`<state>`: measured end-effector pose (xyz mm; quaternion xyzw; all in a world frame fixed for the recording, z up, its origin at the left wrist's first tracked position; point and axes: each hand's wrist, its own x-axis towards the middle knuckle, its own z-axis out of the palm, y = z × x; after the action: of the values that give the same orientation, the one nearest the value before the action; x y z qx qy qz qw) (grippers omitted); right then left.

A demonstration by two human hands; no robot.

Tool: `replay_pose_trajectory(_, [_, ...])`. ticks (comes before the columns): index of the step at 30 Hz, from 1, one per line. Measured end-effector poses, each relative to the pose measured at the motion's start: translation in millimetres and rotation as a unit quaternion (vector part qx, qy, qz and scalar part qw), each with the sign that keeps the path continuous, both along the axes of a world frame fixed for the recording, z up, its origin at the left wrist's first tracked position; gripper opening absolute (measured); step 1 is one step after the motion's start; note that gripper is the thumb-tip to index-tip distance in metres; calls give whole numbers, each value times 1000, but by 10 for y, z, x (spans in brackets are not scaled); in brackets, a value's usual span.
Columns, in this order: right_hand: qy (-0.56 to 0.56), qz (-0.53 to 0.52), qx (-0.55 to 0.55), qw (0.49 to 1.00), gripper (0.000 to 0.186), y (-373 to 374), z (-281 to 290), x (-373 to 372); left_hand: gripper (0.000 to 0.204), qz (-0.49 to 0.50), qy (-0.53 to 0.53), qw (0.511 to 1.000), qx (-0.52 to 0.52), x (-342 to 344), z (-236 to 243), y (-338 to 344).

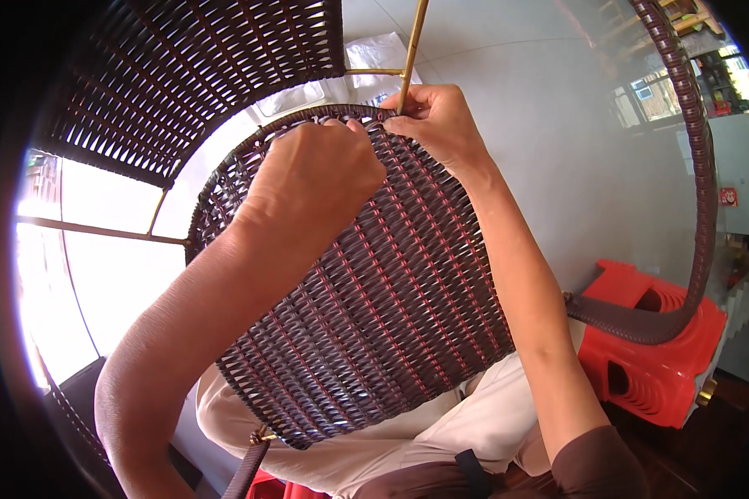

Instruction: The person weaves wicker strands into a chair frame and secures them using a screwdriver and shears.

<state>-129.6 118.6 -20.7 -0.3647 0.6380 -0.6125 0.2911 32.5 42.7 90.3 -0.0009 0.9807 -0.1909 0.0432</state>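
Observation:
A dark brown woven panel [408, 308] with reddish strands lies across my lap, part of a chair-like wicker frame. My left hand [316, 162] is closed in a fist at the panel's far rim, its knuckles up. Whatever its fingers hold is hidden beneath the hand. Just to its right, my right hand [437, 125] pinches the rim, thumb on the near side and fingers behind. A thin gold-coloured rod [414, 46] meets the rim right at these fingers. Both hands are close together, with a small gap between them.
Another woven panel [216, 66] curves up at the far left, joined by thin metal bars. A wrapped brown armrest [699, 141] arcs along the right, over a red plastic stool [653, 358]. Clear plastic wrapping [374, 54] lies on the pale floor [549, 125].

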Motion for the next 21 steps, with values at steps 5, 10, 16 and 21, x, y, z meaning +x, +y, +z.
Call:
replay_pose_trajectory(5, [-5, -1, -5, 1000, 21, 14, -6, -55, 28, 33, -33, 999, -23, -28, 11, 88])
replay_pose_trajectory(10, [-17, 5, 7, 1000, 19, -2, 28, -34, 19, 137, -71, 974, 167, -116, 96, -221])
replay_pose_trajectory(16, [-31, 19, 6, 999, 18, 7, 71, -24, 29, 215, -47, 905, 365, -188, 74, -469])
replay_pose_trajectory(21, [-29, 6, 15, 999, 18, 19, 88, -27, 30, 286, -34, 787, 545, -107, -72, -543])
